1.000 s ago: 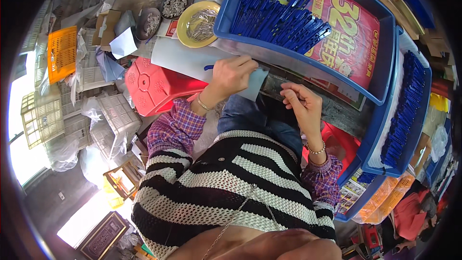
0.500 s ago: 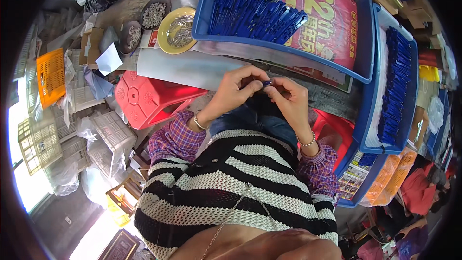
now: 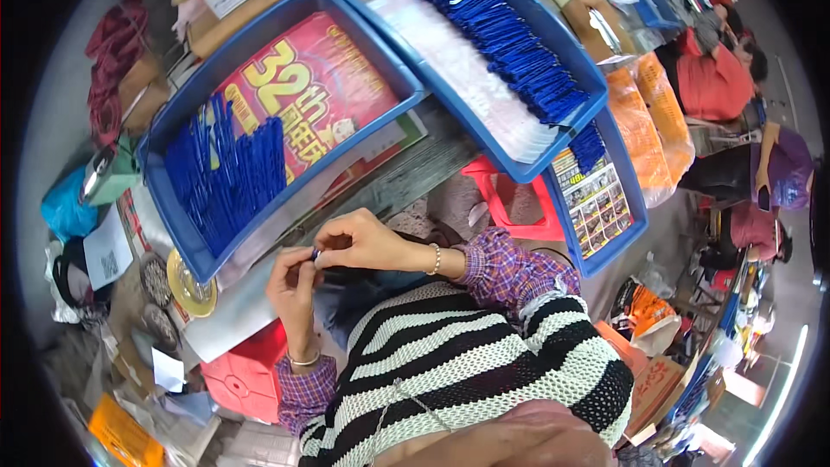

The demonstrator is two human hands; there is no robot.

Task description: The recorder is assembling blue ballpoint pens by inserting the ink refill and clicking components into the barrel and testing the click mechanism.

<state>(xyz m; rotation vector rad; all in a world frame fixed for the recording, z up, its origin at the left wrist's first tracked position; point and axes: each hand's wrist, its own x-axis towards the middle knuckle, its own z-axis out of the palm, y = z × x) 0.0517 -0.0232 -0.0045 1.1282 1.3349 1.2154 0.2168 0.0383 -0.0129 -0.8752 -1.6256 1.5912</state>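
Left hand (image 3: pixel 292 281) and right hand (image 3: pixel 363 242) pinch one small blue piece (image 3: pixel 316 255) together — just below the tray (image 3: pixel 160 207), left hand nearer it.

Trays (image 3: pixel 363 43): smooth blue plastic, slightly glossy.
Poster (image 3: pixel 311 91): glossy printed paper.
Stool (image 3: pixel 510 203): smooth red plastic.
Sweater (image 3: pixel 484 355): open-knit striped cloth, matt.
Cuffs (image 3: pixel 501 268): woven plaid cloth.
Tabletop (image 3: pixel 424 169): rough grey wood.

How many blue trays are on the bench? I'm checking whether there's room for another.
3 clearly: one blue tray above the hands, one right of it, one partly beneath that. More may be hidden.
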